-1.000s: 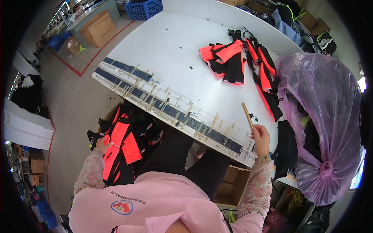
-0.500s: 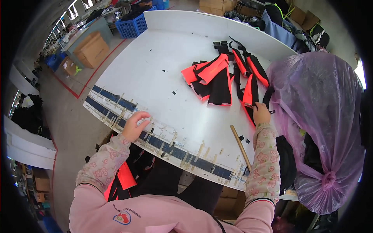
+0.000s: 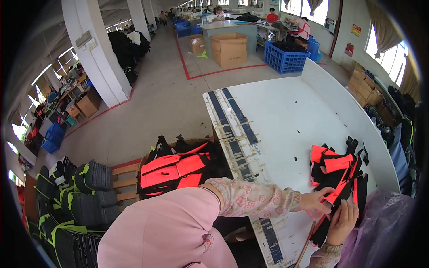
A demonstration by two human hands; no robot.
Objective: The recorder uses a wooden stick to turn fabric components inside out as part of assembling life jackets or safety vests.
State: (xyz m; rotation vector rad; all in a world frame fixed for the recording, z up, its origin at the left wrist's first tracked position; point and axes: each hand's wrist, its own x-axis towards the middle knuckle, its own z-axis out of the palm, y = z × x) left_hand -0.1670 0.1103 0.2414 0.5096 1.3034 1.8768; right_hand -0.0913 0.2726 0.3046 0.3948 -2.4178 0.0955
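Note:
Several orange-and-black fabric pieces point(image 3: 336, 163) with black straps lie bunched on the right part of the white table. My left hand point(image 3: 315, 201) reaches across from the left, its fingers closing on the edge of an orange-and-black piece. Right beside it, my right hand point(image 3: 343, 223) has its fingers curled on the same bundle, over a black part. Where the fingertips meet the cloth is partly hidden. A black buckle point(image 3: 352, 144) sits at the far end of the bundle. Close to my right hand, a thin wooden stick point(image 3: 305, 243) rests on the table.
The white table point(image 3: 277, 111) has a raised far-right rim and a taped near-left edge. Purple plastic point(image 3: 380, 223) bulges beside my right hand. Left of the table stand a box of orange-and-black pieces point(image 3: 174, 172) and stacks of dark bundles point(image 3: 94, 176). Farther off is a blue crate point(image 3: 286, 60).
My view has swung left, bringing in the floor and stacked goods. My left hand has moved from the table's near edge to the fabric pieces, joining my right hand.

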